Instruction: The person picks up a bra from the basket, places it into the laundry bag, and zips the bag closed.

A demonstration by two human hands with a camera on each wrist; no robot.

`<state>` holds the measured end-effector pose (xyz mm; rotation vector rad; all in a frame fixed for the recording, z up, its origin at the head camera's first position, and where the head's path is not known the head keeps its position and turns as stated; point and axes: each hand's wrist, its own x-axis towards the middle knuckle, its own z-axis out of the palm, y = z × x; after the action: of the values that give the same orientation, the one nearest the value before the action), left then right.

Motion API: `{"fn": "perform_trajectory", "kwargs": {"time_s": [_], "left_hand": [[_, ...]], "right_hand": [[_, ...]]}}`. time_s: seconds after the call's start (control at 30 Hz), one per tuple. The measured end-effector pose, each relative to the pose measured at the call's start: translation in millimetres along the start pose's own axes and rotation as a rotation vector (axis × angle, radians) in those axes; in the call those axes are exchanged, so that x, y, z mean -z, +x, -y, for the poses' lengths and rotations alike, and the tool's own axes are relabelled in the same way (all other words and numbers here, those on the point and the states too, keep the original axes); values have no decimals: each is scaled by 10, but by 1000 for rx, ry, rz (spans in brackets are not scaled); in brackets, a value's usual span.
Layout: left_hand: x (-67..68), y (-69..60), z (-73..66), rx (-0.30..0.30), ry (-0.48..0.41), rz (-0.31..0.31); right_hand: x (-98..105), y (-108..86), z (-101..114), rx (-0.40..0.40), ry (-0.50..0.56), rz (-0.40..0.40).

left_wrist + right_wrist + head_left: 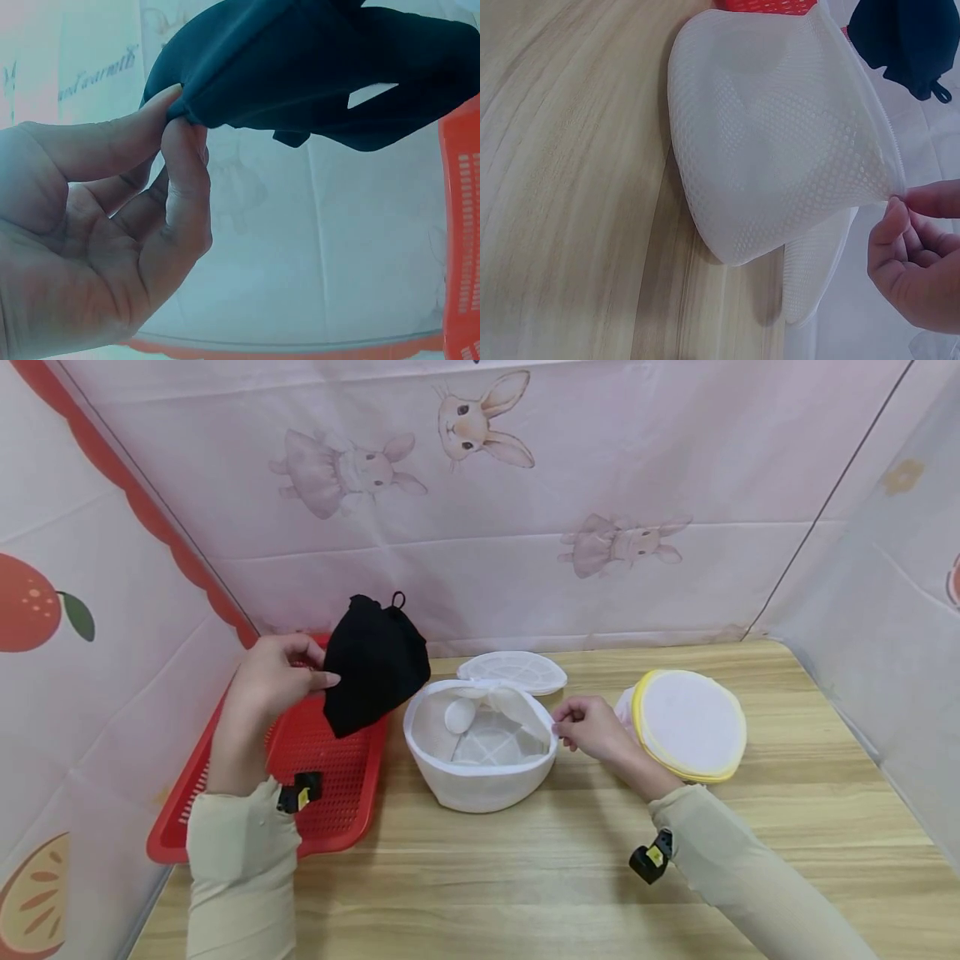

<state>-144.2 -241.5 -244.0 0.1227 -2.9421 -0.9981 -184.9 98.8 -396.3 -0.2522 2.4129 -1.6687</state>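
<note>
Beige sleeves (240, 877) being nearest, fingers of the right hand (596, 729) pinch the already opened mesh laundry bag (480, 789) on the table (487, 893), while the left hand's (273, 678) fingers clamp black looped cloth (378, 664), not yet inside it.

- bench (480, 877): light wood-grain top, streaky
- white mesh bag (483, 787), landmark: sits upright on bench, mouth up, unzipped
- red basket (337, 842): left of mesh bag, slotted plastic, flat on bench
- white mesh flap (517, 670): just behind mesh bag, low at bench's back edge
- yellow-rimmed round bag (690, 727): right of mesh bag, apart from it
</note>
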Motion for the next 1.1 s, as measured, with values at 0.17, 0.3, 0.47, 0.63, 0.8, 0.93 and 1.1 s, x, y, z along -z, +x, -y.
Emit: {"fn": "perform_trajectory", "kwargs": {"time_s": [0.17, 0.3, 0.47, 0.63, 0.8, 0.93, 1.1], "left_hand": [[-62, -12, -103, -19, -26, 28], [-140, 0, -169, -34, -49, 56], [-258, 25, -224, -29, -91, 92], [-352, 43, -267, -29, -128, 117], [-435, 62, -298, -43, -149, 125], [-507, 78, -307, -62, -172, 144], [-611, 96, -285, -80, -178, 165]], "right_hand": [[1, -2, 0, -2, 6, 7], [5, -4, 2, -7, 9, 8], [6, 1, 0, -13, 15, 9], [11, -3, 0, -10, 13, 11], [15, -5, 1, -12, 5, 11], [17, -3, 5, -17, 1, 16], [16, -6, 7, -19, 1, 20]]}}
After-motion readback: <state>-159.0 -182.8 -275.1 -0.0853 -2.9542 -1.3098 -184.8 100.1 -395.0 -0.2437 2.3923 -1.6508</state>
